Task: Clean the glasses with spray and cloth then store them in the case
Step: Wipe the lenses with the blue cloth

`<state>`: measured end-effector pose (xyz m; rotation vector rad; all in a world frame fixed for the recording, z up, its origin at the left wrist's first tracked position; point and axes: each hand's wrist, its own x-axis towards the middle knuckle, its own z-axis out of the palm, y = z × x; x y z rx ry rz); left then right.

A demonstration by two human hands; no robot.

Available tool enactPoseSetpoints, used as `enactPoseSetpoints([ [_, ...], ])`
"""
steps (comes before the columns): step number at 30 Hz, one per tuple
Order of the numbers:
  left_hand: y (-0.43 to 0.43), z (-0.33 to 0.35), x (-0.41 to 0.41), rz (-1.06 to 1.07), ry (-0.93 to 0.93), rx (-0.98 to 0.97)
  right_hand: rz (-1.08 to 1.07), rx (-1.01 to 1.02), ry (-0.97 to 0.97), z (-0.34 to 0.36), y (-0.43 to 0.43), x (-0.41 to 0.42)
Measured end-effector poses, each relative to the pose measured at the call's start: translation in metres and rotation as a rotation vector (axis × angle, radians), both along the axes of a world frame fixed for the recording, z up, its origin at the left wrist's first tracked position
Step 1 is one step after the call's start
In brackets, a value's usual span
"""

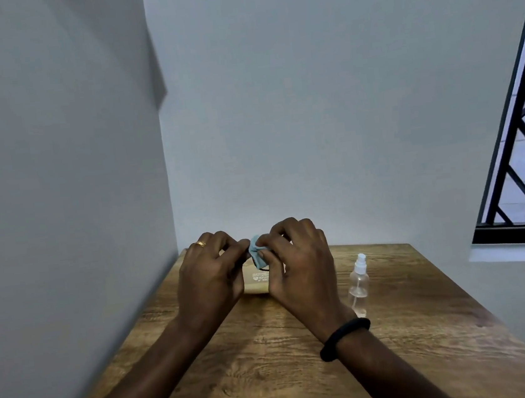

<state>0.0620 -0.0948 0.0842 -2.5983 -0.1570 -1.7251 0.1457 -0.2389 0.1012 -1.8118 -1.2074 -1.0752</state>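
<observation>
Head view: both hands, left (pixel 211 276) and right (pixel 297 260), are pinching a blue cloth (pixel 256 248) around mostly hidden glasses above the desk (pixel 273 361); spray bottle (pixel 358 282) is standing at three o'clock.

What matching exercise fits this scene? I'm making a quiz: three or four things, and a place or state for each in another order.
Things:
1. cloth
2. spray bottle
3. ring
4. black band

Places or states:
A. around the right wrist
B. standing upright on the table
C. pinched between both hands
D. on a finger of the left hand

Pairs: 1-C, 2-B, 3-D, 4-A
</observation>
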Motion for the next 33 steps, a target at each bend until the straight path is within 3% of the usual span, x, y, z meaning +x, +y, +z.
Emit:
enactPoseSetpoints([
  [11,0.001,0.001,-0.012,-0.002,-0.07,-0.107,-0.005,-0.149,-0.102,-0.008,-0.014,-0.009],
  [24,-0.005,0.0,-0.009,-0.017,-0.105,-0.094,-0.071,0.033,0.01,-0.002,-0.011,0.0],
  [33,-0.002,0.001,-0.011,-0.008,-0.127,-0.155,0.013,-0.11,-0.079,-0.001,-0.008,-0.017],
])
